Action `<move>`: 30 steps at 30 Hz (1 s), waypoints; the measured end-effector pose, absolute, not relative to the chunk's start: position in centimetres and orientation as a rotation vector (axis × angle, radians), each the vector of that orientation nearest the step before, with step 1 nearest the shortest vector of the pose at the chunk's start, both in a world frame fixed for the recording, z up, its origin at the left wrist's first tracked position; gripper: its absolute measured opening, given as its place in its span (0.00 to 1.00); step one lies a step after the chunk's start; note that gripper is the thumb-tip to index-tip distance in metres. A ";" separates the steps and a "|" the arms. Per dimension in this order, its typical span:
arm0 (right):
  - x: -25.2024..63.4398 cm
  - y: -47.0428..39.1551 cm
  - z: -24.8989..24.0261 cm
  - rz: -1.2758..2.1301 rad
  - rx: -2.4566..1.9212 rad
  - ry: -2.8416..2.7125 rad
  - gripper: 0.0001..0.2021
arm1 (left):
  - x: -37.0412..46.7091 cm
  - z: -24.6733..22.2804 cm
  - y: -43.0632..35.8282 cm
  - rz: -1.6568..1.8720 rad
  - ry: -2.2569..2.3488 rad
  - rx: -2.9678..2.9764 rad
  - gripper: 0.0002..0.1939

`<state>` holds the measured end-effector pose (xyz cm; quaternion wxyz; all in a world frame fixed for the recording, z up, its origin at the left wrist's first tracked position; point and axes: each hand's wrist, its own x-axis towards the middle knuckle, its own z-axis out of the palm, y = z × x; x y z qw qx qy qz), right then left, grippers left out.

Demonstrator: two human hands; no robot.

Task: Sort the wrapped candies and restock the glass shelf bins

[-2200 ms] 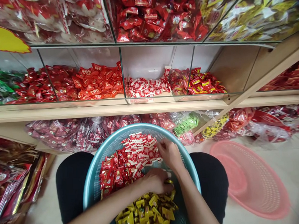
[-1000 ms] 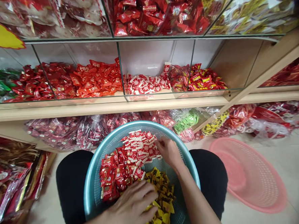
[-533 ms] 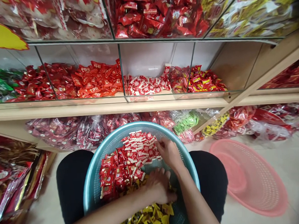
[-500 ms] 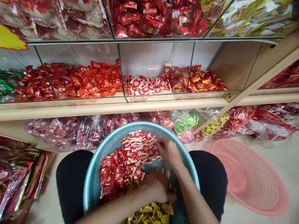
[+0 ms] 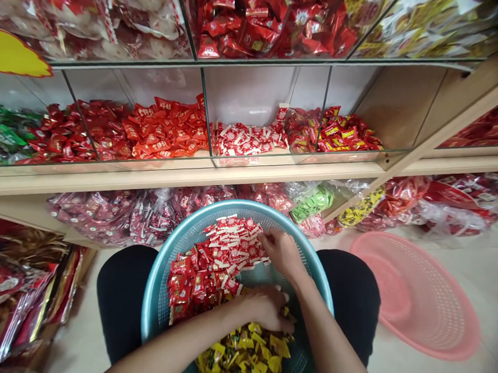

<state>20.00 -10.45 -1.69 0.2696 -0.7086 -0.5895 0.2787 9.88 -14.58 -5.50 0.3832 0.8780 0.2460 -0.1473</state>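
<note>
A teal plastic basket (image 5: 149,305) rests between the person's knees. Inside it lie red-and-white wrapped candies (image 5: 239,240) at the far side, red-and-gold candies (image 5: 193,283) at the left and yellow-wrapped candies (image 5: 242,358) at the near side. My left hand (image 5: 269,309) reaches across over the yellow candies, fingers curled at their right edge; what they hold, if anything, is hidden. My right hand (image 5: 282,252) is at the right end of the red-and-white candies, thumb and fingers pinched together against them; any piece between them is too small to make out.
A pink basket (image 5: 420,294) lies on the floor at the right. Ahead are wooden shelves (image 5: 181,176) with glass-fronted candy bins, and bagged candies (image 5: 152,215) beneath. Stacked shiny packages (image 5: 24,301) stand at the left.
My left hand has curled its fingers, which were more spread before, over the yellow candies. My right hand has barely moved. The view has shifted slightly.
</note>
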 end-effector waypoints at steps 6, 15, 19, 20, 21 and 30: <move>20.0 -10.6 -1.8 0.780 -1.898 -1.583 0.13 | 10.2 -6.3 -13.5 -0.364 0.462 2.046 0.14; 19.9 -10.7 -1.7 0.841 -2.014 -1.725 0.15 | 9.6 -5.1 -11.1 -0.487 0.224 1.765 0.09; 19.4 -11.4 -1.5 0.956 -2.181 -1.980 0.15 | 8.8 -4.2 -11.6 -0.510 0.269 1.757 0.09; 19.3 -11.9 -1.5 0.966 -2.219 -2.046 0.15 | 8.5 -4.1 -11.9 -0.504 0.290 1.758 0.09; 19.2 -12.5 -1.5 0.971 -2.251 -2.106 0.15 | 8.3 -4.1 -12.2 -0.498 0.307 1.762 0.09; 19.3 -17.9 -3.0 1.260 -2.000 -2.542 0.19 | 4.4 -2.5 -15.4 -0.208 0.233 2.098 0.08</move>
